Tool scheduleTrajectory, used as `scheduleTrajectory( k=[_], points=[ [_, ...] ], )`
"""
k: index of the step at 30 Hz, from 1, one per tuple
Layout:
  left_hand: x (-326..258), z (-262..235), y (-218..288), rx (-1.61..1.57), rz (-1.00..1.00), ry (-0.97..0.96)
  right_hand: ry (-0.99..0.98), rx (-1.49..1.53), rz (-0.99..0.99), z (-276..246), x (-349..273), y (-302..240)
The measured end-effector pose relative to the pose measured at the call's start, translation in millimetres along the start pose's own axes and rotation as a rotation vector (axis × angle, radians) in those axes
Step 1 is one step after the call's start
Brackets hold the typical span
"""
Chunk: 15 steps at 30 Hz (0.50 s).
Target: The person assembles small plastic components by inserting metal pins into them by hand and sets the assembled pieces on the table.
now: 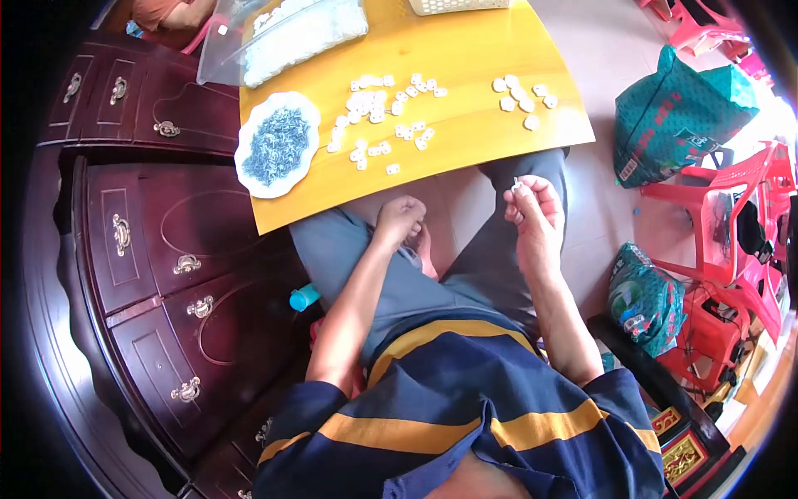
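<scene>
My right hand point(536, 212), over my right thigh at the table's near edge, pinches a small white piece point(518, 187) with a bit of metal showing at its top. My left hand point(401, 220) is closed above my left thigh; its curled fingers hide whatever may be in them. Loose small white pieces with dark holes point(392, 169) lie scattered over the middle of the yellow table point(465, 83). A smaller group of white pieces point(526, 105) is at the right. On the left, a white scalloped plate point(309, 143) holds a heap of small grey metal bits point(278, 145).
A clear plastic bin point(224, 50) with a bag of white pieces point(312, 37) stands far left, near a cream basket point(457, 7). Dark wooden drawers point(191, 249) flank my left. Green bags point(665, 125) and red plastic stools point(706, 208) are to my right.
</scene>
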<state>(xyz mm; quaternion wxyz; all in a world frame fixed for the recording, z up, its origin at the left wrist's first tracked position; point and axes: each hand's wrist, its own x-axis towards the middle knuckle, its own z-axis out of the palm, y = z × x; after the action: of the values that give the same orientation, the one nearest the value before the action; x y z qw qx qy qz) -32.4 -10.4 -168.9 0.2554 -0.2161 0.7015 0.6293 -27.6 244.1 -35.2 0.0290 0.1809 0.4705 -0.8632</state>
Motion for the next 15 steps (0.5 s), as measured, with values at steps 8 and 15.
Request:
scheduleTrajectory(
  k=[8,15],
  points=[
    [106.6,0.8,-51.7,0.091,-0.303,0.122,0.135,-0.088,-0.205,-20.5,10.0,5.0],
    [189.5,73.6,-36.2,0.010,-0.373,-0.098,0.097,-0.753,-0.402,-23.3,4.7,-1.2]
  ],
)
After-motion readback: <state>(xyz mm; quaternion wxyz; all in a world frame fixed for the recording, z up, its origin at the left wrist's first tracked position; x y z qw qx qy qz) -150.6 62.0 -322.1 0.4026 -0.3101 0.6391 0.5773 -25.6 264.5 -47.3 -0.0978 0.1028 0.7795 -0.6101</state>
